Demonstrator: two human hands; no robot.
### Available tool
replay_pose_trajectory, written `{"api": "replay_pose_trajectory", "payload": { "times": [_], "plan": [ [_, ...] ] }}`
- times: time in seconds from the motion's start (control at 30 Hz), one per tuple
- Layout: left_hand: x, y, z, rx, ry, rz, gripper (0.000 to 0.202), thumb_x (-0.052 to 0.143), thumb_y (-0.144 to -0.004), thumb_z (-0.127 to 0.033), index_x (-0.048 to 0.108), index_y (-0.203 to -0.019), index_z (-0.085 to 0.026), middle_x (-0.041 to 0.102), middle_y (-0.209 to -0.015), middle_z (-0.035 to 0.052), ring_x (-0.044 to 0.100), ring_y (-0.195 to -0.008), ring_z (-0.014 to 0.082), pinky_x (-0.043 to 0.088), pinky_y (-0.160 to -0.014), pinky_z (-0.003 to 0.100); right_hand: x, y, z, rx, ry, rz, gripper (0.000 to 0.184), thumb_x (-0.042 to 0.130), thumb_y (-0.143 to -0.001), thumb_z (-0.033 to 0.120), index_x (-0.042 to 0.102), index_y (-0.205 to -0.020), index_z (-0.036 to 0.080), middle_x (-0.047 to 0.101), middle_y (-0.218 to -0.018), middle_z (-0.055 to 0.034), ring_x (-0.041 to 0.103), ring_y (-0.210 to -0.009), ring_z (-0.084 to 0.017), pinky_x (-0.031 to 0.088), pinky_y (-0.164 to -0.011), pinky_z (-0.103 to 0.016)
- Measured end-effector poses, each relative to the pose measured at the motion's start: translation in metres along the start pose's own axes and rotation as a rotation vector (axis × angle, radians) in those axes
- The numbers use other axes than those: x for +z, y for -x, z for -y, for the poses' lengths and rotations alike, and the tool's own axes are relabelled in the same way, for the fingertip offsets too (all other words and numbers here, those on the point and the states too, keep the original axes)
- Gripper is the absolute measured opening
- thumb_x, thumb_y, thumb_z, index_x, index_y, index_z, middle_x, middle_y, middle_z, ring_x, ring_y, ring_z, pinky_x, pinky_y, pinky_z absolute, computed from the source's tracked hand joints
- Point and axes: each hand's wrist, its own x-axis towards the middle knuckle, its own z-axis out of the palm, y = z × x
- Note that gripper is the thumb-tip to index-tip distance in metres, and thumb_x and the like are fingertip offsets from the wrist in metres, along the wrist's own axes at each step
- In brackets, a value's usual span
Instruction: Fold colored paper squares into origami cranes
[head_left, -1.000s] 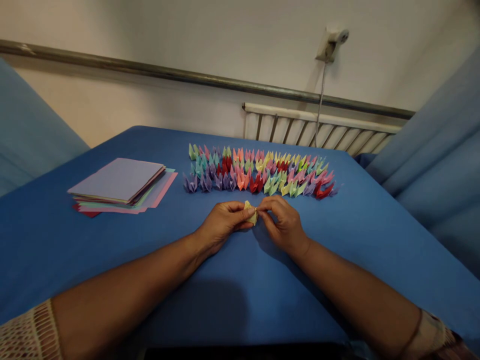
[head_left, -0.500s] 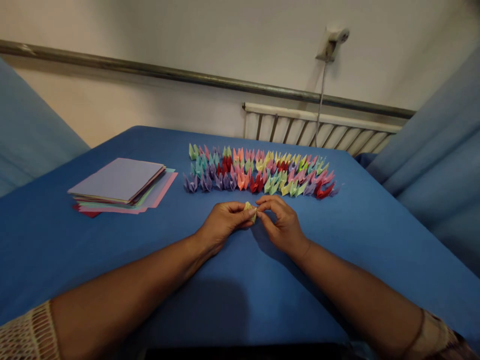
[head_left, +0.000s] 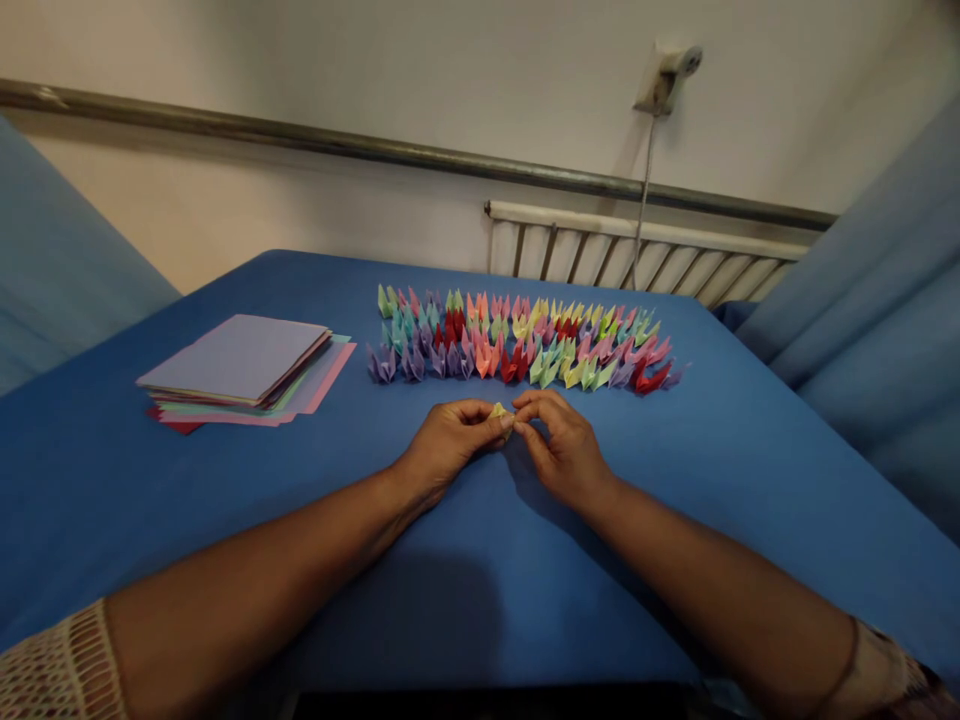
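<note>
A small folded piece of yellow paper [head_left: 500, 411] is pinched between my two hands just above the blue table [head_left: 712, 480]. My left hand [head_left: 450, 440] grips it from the left with thumb and fingers closed. From the right, my right hand [head_left: 562, 445] pinches it with its fingertips, and most of the paper is hidden by the fingers. Just beyond my hands stand several rows of small folded paper figures [head_left: 517, 345] in many colours.
A stack of flat coloured paper sheets [head_left: 240, 370] lies at the left of the table. Behind the table are a white wall with a metal rail [head_left: 300, 140], a radiator [head_left: 637, 255] and a wall socket with a cable [head_left: 664, 75]. Blue curtains [head_left: 870, 290] hang at both sides.
The yellow paper has been pressed smaller between my fingertips and shows less than before. My hands stay in the same place.
</note>
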Motion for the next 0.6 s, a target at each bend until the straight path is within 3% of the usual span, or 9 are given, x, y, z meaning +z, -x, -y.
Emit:
{"api": "replay_pose_trajectory", "payload": {
  "times": [0.33, 0.6],
  "plan": [
    [0.001, -0.002, 0.001, 0.014, 0.035, -0.055, 0.022, 0.082, -0.066, -0.03, 0.069, -0.071, -0.013, 0.064, -0.07, -0.0014, 0.057, -0.068, 0.009, 0.045, -0.07, 0.022, 0.011, 0.003, 0.002, 0.15, -0.111, -0.071, 0.007, 0.055, -0.086, 0.015, 0.059, -0.084, 0.021, 0.064, -0.097, -0.0061, 0.062, -0.093, -0.019, 0.05, -0.087, -0.036],
    [0.001, 0.001, -0.004, -0.113, 0.333, -0.017, 0.02, 0.084, -0.064, -0.022, 0.071, -0.077, -0.015, 0.067, -0.08, -0.0008, 0.062, -0.077, 0.009, 0.049, -0.078, 0.022, 0.011, 0.002, 0.004, 0.132, -0.173, -0.115, 0.01, 0.062, -0.084, 0.017, 0.059, -0.092, 0.022, 0.063, -0.094, -0.0035, 0.061, -0.091, -0.018, 0.051, -0.083, -0.034]
  ]
}}
